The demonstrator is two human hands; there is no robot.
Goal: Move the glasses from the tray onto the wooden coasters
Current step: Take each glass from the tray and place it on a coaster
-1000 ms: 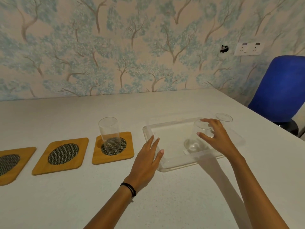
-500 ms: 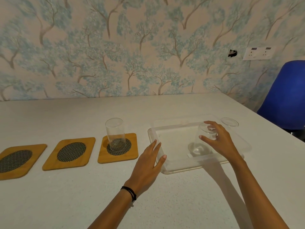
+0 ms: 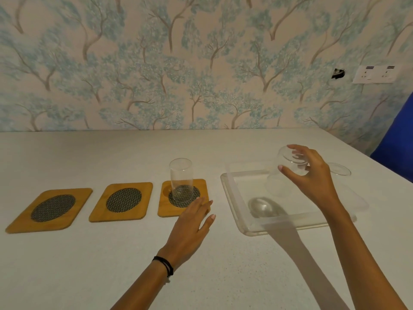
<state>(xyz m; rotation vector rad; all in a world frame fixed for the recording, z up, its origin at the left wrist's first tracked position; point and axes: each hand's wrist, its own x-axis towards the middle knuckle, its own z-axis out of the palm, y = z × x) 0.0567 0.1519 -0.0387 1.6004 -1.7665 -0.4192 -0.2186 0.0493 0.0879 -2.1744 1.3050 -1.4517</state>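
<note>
My right hand [image 3: 312,177] grips a clear glass [image 3: 282,173] by its rim, holding it lifted above the clear plastic tray [image 3: 237,198]. Behind that hand another glass [image 3: 339,172] stands in the tray, mostly hidden. Three wooden coasters with dark mesh centres lie in a row to the left. The right coaster [image 3: 201,186] carries an upright glass [image 3: 181,182]. The middle coaster [image 3: 121,203] and the left coaster [image 3: 49,210] are bare. My left hand [image 3: 192,222] rests flat on the table with fingers apart, touching the right coaster's near corner.
The white table [image 3: 89,265] runs back to a wall papered with trees. A blue chair [image 3: 397,144] stands past the table's right edge. A socket plate [image 3: 375,73] is on the wall at the right.
My right hand has lifted the glass up off the tray floor. My left hand has slid left from the tray's edge toward the right coaster. The camera has turned left.
</note>
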